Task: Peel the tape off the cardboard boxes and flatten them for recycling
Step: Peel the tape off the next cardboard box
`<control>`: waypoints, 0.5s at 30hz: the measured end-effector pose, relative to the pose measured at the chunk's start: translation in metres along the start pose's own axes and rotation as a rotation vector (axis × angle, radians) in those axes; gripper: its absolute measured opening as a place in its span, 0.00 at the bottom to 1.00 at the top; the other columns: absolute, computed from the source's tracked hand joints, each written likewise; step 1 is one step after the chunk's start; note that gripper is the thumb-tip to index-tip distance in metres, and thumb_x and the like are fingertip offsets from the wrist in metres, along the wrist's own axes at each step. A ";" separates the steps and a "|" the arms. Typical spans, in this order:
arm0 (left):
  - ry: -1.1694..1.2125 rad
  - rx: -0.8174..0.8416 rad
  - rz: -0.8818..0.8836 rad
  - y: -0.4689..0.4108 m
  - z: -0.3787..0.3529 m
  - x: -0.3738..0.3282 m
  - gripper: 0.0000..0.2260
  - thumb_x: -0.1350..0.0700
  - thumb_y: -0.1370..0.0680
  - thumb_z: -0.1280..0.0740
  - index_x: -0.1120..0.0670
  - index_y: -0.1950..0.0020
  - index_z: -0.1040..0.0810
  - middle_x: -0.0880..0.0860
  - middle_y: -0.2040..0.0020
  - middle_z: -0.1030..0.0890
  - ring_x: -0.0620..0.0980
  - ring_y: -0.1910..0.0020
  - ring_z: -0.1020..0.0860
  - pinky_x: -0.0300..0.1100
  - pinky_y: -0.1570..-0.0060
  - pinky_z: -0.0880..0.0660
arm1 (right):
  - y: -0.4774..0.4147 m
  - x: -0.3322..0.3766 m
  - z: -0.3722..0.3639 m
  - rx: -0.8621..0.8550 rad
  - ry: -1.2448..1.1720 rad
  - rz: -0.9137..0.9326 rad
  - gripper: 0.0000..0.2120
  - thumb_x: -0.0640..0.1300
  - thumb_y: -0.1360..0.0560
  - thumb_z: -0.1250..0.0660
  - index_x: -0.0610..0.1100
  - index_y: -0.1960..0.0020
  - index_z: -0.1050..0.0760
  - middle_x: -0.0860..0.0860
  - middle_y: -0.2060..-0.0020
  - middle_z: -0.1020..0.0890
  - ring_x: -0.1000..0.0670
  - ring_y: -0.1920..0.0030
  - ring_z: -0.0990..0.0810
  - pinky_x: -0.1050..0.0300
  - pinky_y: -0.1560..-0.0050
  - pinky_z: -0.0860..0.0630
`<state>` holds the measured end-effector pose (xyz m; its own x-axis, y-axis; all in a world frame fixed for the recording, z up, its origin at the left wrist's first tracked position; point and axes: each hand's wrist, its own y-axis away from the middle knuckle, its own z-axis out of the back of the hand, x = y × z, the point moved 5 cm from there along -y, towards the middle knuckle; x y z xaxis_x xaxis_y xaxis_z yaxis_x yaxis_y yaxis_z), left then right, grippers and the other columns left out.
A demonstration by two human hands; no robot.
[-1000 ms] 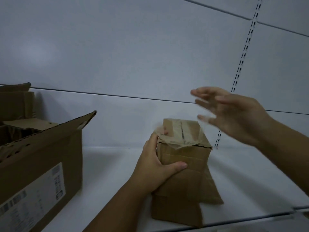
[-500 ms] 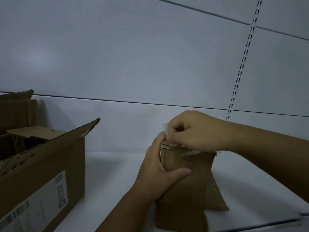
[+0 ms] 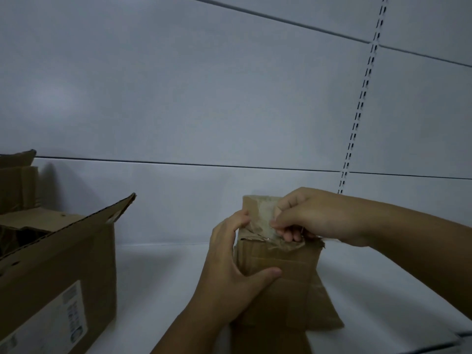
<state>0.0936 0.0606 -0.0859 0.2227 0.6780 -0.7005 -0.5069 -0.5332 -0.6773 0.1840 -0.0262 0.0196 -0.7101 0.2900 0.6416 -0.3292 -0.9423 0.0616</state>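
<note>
The left hand [image 3: 229,272] grips the upright box [image 3: 278,282], thumb across its front; the right hand [image 3: 314,215] pinches tape [image 3: 263,218] at its top.

Left hand [image 3: 229,272] and bare left forearm [image 3: 194,328] show at six o'clock. Right hand [image 3: 314,215] and bare right forearm [image 3: 408,246] show at four o'clock.

We can read nothing for certain here. One white label [image 3: 51,325] sits on the near side of the big open cardboard box [image 3: 97,251] at the left. It carries rows of dark print and a round mark by its lower corner — all too dim and blurred for us to read.
</note>
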 end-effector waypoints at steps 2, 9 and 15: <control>-0.004 -0.059 -0.065 0.001 0.006 -0.008 0.29 0.41 0.38 0.26 0.36 0.39 0.32 0.38 0.35 0.30 0.41 0.33 0.32 0.38 0.35 0.31 | -0.001 -0.002 -0.002 -0.022 0.009 0.013 0.13 0.42 0.25 0.35 0.43 0.68 0.26 0.51 0.74 0.25 0.55 0.72 0.30 0.61 0.66 0.34; 0.108 -0.098 -0.081 0.002 0.013 -0.019 0.19 0.44 0.33 0.29 0.43 0.44 0.24 0.43 0.44 0.22 0.47 0.40 0.25 0.38 0.41 0.27 | 0.001 0.000 -0.001 -0.032 0.015 0.058 0.15 0.44 0.24 0.35 0.46 0.70 0.26 0.53 0.75 0.25 0.57 0.74 0.31 0.64 0.68 0.34; 0.018 -0.179 -0.213 0.000 0.018 -0.030 0.14 0.49 0.31 0.30 0.43 0.46 0.24 0.41 0.47 0.22 0.46 0.43 0.23 0.35 0.44 0.27 | 0.002 0.002 -0.001 -0.038 0.004 0.092 0.15 0.44 0.24 0.35 0.46 0.70 0.26 0.54 0.76 0.25 0.59 0.75 0.31 0.68 0.71 0.35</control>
<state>0.0716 0.0493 -0.0611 0.3240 0.7760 -0.5412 -0.2924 -0.4619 -0.8374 0.1806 -0.0274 0.0203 -0.7406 0.2032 0.6405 -0.2861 -0.9578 -0.0268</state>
